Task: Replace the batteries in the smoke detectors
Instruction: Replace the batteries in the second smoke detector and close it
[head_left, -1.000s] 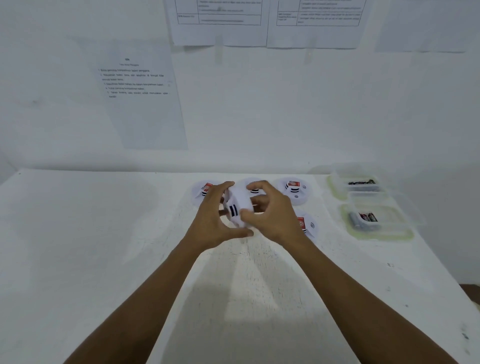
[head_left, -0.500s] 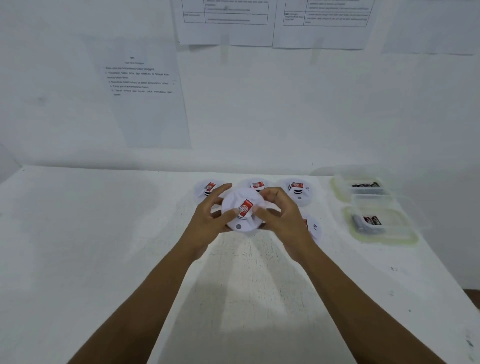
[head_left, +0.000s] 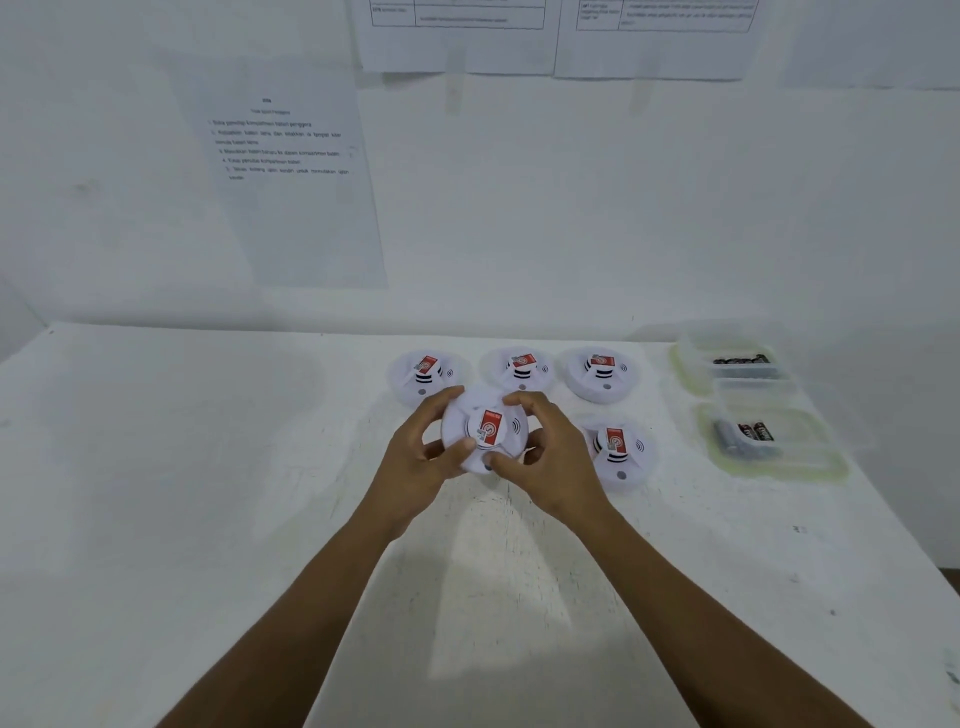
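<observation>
**A:** Smoke detector (head_left: 485, 434): where is it now?

**B:** Over the desk (head_left: 208, 467), just in front of the back row (head_left: 519, 370), with both hands under it. A second ago it stood edge-on with its vents showing. Now its red label faces up.

**A:** And the grip?

**B:** The left hand (head_left: 415, 467) and right hand (head_left: 553, 462) both curl round its rim.

**A:** Meaning?

**B:** Probably this unit is done and about to be set down face-up like the others. The battery side is hidden, so I can't confirm it.

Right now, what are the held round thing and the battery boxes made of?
The held smoke detector looks like matte white moulded plastic, red sticker on top. The near box and far box seem clear plastic: batteries show through.
</observation>
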